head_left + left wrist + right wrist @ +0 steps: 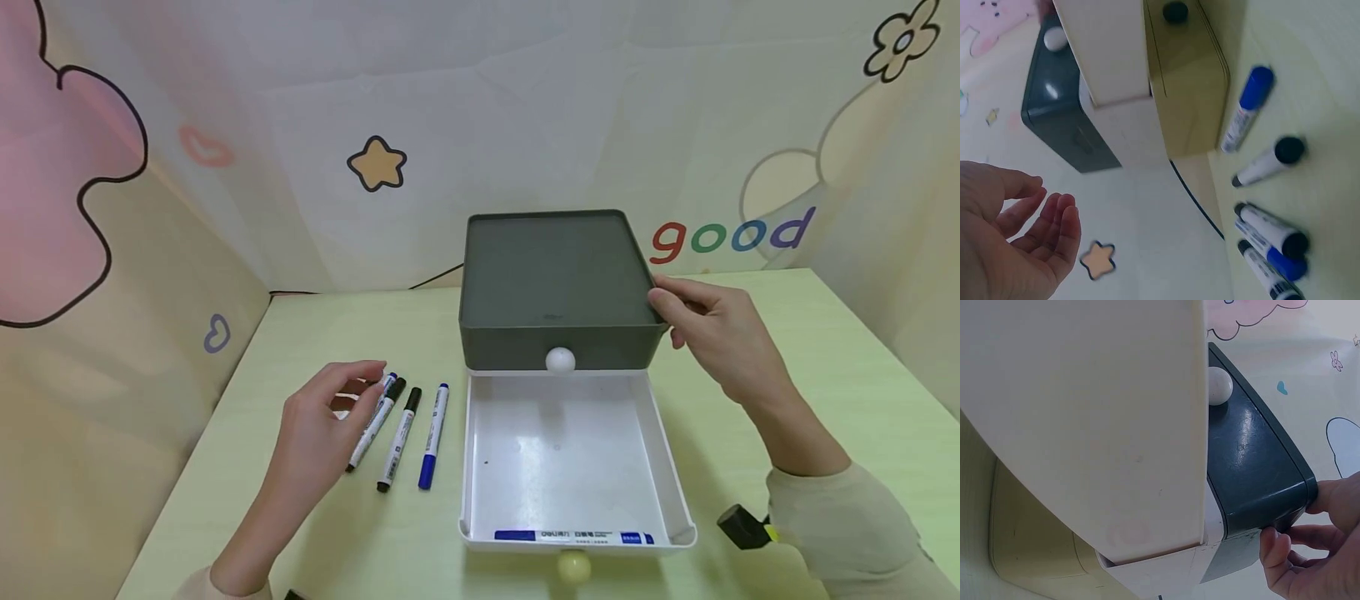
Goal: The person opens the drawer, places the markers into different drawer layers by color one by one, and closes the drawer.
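Booth-like work area, cartoon-printed cloth walls [510, 117], pale green table [367, 325]

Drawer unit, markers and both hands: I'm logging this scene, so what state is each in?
Dark top tier: closed
White middle drawer: pulled open
Yellow bottom tier: appears closed
Marker in the white drawer: capped, lying down
Loose markers: capped, lying down
Left hand: loosely curled, holding nothing
Right hand: gripping the dark top tier

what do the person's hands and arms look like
The left hand and right hand are bare, no gloves or rings visible. The right sleeve is pale beige and ends short of the wrist; the left sleeve barely shows. A black block with yellow-green trim is beside the right sleeve.
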Action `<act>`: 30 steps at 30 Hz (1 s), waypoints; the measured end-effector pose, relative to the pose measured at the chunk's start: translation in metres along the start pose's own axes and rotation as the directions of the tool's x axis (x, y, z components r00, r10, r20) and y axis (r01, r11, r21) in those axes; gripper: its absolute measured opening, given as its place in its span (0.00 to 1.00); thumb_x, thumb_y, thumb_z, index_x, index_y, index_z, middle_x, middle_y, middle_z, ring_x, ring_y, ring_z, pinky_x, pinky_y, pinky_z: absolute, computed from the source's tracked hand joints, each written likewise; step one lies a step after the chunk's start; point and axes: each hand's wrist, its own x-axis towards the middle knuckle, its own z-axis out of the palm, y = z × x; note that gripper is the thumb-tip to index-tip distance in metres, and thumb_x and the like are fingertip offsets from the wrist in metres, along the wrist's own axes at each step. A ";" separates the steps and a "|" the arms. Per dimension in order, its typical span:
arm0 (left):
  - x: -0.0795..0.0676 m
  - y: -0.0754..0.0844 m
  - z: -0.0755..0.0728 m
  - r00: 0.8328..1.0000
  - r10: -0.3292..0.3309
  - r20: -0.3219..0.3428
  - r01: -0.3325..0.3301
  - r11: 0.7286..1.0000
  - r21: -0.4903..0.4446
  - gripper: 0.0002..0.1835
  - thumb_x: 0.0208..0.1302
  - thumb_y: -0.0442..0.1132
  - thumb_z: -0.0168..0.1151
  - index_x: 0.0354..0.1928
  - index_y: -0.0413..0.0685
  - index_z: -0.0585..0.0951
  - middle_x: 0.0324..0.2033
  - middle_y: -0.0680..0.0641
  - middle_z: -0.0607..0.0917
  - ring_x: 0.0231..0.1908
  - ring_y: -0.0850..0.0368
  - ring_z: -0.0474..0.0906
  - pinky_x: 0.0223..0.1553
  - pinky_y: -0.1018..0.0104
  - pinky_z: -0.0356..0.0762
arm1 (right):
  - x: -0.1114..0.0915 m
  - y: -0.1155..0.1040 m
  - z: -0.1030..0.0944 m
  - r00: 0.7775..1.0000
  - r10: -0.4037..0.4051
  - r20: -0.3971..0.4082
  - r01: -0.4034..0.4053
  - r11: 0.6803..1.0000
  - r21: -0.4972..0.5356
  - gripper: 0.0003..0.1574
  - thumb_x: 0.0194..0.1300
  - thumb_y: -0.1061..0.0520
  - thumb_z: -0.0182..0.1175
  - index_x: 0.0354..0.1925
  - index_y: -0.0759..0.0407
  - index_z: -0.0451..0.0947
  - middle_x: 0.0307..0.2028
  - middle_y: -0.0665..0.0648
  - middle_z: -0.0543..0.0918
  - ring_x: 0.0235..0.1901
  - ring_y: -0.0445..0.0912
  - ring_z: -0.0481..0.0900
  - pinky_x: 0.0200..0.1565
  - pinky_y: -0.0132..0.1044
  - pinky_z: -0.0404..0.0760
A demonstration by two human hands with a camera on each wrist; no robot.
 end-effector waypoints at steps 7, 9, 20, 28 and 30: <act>0.010 -0.028 -0.012 0.982 -0.188 -0.014 0.188 0.982 0.004 0.14 0.72 0.31 0.64 0.57 0.44 0.85 0.49 0.45 0.88 0.46 0.52 0.84 0.42 0.83 0.75 | 0.001 0.000 0.000 1.000 0.001 -0.004 -0.001 1.000 -0.008 0.29 0.79 0.48 0.56 0.68 0.63 0.76 0.32 0.54 0.80 0.28 0.43 0.76 0.25 0.40 0.65; 0.012 -0.035 -0.013 0.976 -0.214 -0.028 0.215 0.977 0.005 0.14 0.72 0.32 0.63 0.58 0.43 0.84 0.49 0.43 0.88 0.47 0.50 0.84 0.42 0.84 0.74 | 0.001 -0.001 0.000 1.000 0.003 -0.003 -0.003 1.000 -0.006 0.29 0.79 0.48 0.56 0.68 0.63 0.76 0.32 0.53 0.80 0.28 0.43 0.76 0.25 0.40 0.65; 0.014 -0.068 -0.007 0.951 -0.301 -0.073 0.306 0.948 0.084 0.16 0.72 0.33 0.62 0.59 0.41 0.83 0.51 0.41 0.87 0.45 0.46 0.85 0.30 0.75 0.75 | 0.000 -0.002 0.000 1.000 0.002 -0.004 -0.002 1.000 -0.003 0.28 0.79 0.48 0.57 0.68 0.63 0.76 0.33 0.52 0.81 0.27 0.42 0.76 0.25 0.39 0.65; 0.015 -0.085 -0.008 0.919 -0.390 0.053 0.366 0.897 0.246 0.19 0.73 0.39 0.61 0.62 0.42 0.81 0.54 0.39 0.86 0.50 0.41 0.84 0.28 0.61 0.76 | 0.000 -0.001 0.000 1.000 0.002 -0.002 -0.002 1.000 -0.002 0.29 0.79 0.49 0.56 0.68 0.63 0.76 0.36 0.55 0.81 0.28 0.43 0.76 0.27 0.38 0.67; 0.016 -0.088 -0.006 0.912 -0.404 0.071 0.369 0.884 0.287 0.19 0.73 0.40 0.61 0.62 0.43 0.82 0.54 0.40 0.86 0.50 0.41 0.85 0.27 0.61 0.76 | 0.000 0.000 0.000 1.000 0.005 -0.002 -0.005 1.000 -0.002 0.29 0.79 0.48 0.56 0.68 0.63 0.76 0.36 0.55 0.81 0.28 0.43 0.76 0.27 0.38 0.67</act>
